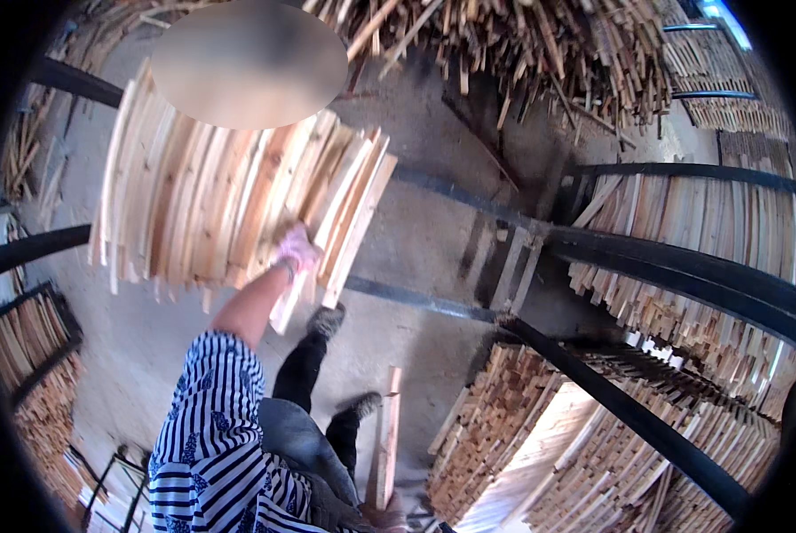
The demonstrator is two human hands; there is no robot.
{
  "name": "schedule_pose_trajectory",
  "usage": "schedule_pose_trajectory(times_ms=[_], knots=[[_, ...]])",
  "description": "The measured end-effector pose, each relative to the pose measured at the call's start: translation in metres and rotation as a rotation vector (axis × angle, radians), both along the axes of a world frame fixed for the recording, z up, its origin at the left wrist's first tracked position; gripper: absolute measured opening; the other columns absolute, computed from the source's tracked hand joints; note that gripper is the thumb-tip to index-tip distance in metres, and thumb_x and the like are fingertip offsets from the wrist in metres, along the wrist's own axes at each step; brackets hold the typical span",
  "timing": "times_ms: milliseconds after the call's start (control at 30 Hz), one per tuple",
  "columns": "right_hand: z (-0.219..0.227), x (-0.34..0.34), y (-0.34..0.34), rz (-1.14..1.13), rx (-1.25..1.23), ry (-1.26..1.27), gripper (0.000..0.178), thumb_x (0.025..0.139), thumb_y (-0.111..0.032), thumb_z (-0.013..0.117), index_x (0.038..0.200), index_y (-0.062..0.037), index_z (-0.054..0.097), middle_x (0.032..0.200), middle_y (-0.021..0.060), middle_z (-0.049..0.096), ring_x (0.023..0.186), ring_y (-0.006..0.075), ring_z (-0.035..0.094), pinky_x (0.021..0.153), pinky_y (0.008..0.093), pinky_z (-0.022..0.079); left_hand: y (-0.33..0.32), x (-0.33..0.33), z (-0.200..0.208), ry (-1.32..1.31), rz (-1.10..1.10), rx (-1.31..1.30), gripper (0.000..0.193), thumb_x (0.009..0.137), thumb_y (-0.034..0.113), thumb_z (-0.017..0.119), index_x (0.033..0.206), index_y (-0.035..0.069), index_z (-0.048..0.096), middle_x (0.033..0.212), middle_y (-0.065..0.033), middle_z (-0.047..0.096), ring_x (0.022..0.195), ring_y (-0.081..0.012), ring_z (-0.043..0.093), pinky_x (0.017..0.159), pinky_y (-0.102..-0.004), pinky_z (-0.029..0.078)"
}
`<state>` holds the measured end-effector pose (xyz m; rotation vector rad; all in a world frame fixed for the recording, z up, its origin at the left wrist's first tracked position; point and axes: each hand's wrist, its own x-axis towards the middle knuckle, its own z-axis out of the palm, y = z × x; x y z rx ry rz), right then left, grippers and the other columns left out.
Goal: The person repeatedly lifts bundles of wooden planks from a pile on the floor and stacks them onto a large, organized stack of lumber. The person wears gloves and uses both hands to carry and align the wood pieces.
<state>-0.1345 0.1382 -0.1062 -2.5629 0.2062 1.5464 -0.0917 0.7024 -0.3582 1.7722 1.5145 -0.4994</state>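
My left hand [298, 250], in a pale pink glove, reaches out to a row of long pale wooden boards [198, 200] standing side by side. Its fingers are closed around one narrow wooden board [284, 306] near the row's right end, and this board's lower end sticks out past its neighbours. Low in the picture, close to my body, my right hand [387, 515] grips the bottom of a short wooden board [387, 435] that points away from me. A blurred patch hides the far part of the row.
Dark metal rails [451, 306] run beside the row and to the right. Stacked boards [495, 417] fill the lower right, with more boards [682, 222] behind. A heap of thin wood strips [522, 53] lies at the far side. Another rack of boards [29, 333] stands left.
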Motion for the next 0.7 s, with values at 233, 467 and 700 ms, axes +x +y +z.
schedule_pose_trajectory(times_ms=[233, 467, 700], knots=[[0.084, 0.083, 0.104, 0.033, 0.317, -0.281, 0.083, 0.067, -0.038, 0.083, 0.132, -0.0080, 0.042, 0.107, 0.0175, 0.066, 0.100, 0.0355, 0.064, 0.084, 0.0426, 0.052, -0.140, -0.007, 0.170, -1.087, 0.288, -0.892, 0.057, 0.080, -0.001, 0.059, 0.134, 0.003, 0.043, 0.128, -0.0155, 0.053, 0.113, -0.0244, 0.055, 0.092, -0.0317, 0.048], [0.151, 0.119, 0.114, -0.046, 0.508, -0.319, 0.084, 0.068, -0.040, 0.081, 0.134, -0.0046, 0.043, 0.118, 0.0206, 0.059, 0.113, 0.0331, 0.057, 0.095, 0.0374, 0.046, -0.274, 0.036, 0.300, -1.104, -0.031, -1.314, 0.064, 0.076, 0.014, 0.079, 0.131, 0.008, 0.047, 0.123, -0.0026, 0.054, 0.116, -0.0184, 0.049, 0.101, -0.0339, 0.039], [0.183, 0.082, 0.041, -0.451, 0.726, -0.605, 0.073, 0.066, -0.037, 0.080, 0.125, -0.0066, 0.051, 0.114, 0.0199, 0.062, 0.109, 0.0338, 0.059, 0.092, 0.0384, 0.047, -0.336, 0.082, 0.403, -0.905, -0.409, -1.491, 0.058, 0.078, 0.004, 0.076, 0.130, 0.007, 0.048, 0.116, -0.0031, 0.059, 0.107, -0.0171, 0.057, 0.093, -0.0316, 0.047]])
